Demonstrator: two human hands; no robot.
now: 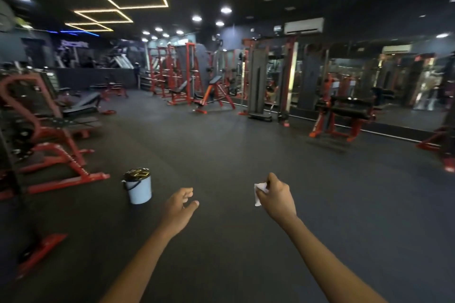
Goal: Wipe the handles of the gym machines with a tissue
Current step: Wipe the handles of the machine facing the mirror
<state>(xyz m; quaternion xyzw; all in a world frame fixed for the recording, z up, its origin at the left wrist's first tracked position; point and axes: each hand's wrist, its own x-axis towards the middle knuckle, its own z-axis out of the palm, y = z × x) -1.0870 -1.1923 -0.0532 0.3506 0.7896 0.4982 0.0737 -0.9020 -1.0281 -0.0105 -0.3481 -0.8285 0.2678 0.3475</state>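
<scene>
My right hand [278, 198] is held out over the dark gym floor and grips a crumpled white tissue [259, 193] in its curled fingers. My left hand [181, 206] reaches forward beside it with relaxed fingers and holds nothing. Red-framed gym machines stand all around: a plate-loaded machine [49, 145] close on the left, a padded machine [344, 115] at the right by the mirror wall, and a cable tower [258, 86] behind. No handle is near either hand.
A small white bucket [138, 190] with a dark lid stands on the floor just left of my left hand. Red benches and racks [187, 81] line the back. Wide dark rubber floor [221, 145] lies open ahead. Mirrors cover the right wall.
</scene>
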